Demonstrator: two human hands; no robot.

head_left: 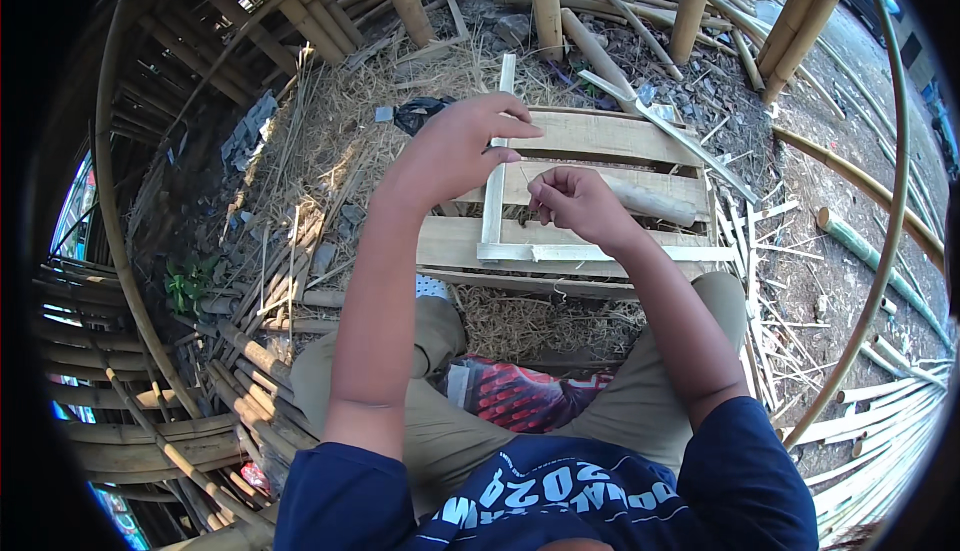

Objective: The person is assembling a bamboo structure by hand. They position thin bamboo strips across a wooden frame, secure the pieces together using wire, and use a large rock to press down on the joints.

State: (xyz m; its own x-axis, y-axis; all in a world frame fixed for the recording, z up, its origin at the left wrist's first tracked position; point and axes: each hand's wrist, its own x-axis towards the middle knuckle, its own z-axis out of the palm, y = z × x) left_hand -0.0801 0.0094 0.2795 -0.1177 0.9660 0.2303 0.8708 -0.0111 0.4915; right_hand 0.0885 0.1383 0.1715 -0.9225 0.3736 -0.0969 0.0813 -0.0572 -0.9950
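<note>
I am pinching something very thin between the thumb and fingers (541, 194) of my right hand (578, 206); it is too fine to tell whether it is a sliver of bamboo or a thread, but a faint line seems to run up from the pinch toward my left hand (462, 151). My left fingers (510, 129) are curling forward, not fully closed, with the tips lying on the long pale split-bamboo strip (494, 181); whether they grip it or only steady it I cannot tell.

That strip is the landmark. Its long axis is running away from me, from near my knees toward the upright bamboo poles (545, 1) beyond. My right hand is sitting just to the right of the strip, about halfway along it, close beside it but apparently not touching. My left hand is crossing onto the strip from its left side, a little farther from me than the right hand, so the left is the one in contact with it.

Under the strip, a pale slatted wooden pallet (600, 136) is serving as my bench. At the strip's near end a second pale strip (620, 252) is lying crosswise, running off to the right. Right of the strip, a rounded grey-brown stick (650, 199) is lying on the slats. Dry straw and bamboo offcuts (330, 151) are lying left of it.
</note>
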